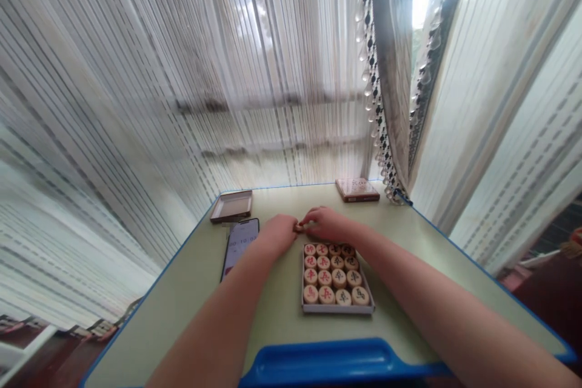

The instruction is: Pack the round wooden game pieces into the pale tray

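Note:
My left hand [280, 234] and my right hand [325, 224] meet over the table just beyond a shallow box [337, 310] of round wooden Chinese chess pieces. Between the fingertips shows a small pale wooden piece [298, 228], apparently a Chinese chess piece; both hands are closed on it. Its face is too small to read. Several rows of pieces [337, 279] stand in the box, with red characters on the left and black ones on the right. My right forearm passes close by the box's far right corner.
A phone [242, 244] with a running timer lies left of my left hand. An empty box lid [231, 206] rests at the far left, a closed box [357, 189] at the far right. The pale table [182, 303] has a blue edge and a blue front tray [322, 361]. Curtains [282, 73] hang behind.

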A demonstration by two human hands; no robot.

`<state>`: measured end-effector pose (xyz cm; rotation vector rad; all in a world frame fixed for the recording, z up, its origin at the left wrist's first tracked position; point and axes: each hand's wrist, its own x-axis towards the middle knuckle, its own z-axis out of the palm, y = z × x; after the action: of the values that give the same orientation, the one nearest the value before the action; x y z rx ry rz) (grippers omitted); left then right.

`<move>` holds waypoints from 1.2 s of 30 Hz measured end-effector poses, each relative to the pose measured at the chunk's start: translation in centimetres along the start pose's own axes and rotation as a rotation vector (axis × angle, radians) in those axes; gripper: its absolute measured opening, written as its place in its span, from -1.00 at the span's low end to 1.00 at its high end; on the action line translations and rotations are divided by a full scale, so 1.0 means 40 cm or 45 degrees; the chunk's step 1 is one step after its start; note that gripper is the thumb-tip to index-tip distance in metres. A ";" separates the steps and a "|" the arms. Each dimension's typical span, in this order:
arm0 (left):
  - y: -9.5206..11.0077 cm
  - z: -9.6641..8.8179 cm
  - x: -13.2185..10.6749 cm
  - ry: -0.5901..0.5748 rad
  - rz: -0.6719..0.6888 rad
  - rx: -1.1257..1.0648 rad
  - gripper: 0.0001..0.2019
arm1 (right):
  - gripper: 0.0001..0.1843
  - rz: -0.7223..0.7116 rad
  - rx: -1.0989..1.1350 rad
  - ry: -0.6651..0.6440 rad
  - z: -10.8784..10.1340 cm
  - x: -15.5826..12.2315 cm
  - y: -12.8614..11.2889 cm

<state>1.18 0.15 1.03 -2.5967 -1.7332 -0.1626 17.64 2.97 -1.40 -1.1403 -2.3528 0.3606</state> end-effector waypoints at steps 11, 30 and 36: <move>0.018 0.012 0.005 0.057 -0.033 -0.092 -0.79 | -0.72 0.183 -0.038 -0.062 -0.007 -0.019 -0.012; 0.023 0.025 0.003 0.308 -0.316 -0.947 -0.73 | -0.74 0.251 0.061 0.223 -0.009 -0.037 -0.024; 0.033 0.050 0.012 0.206 -0.370 -1.538 -0.79 | -0.78 0.198 -0.094 0.208 -0.012 -0.038 -0.027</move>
<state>2.73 0.21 -0.86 -2.6648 -2.3716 -1.8690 17.98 1.12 -1.01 -1.3393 -2.1582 0.2263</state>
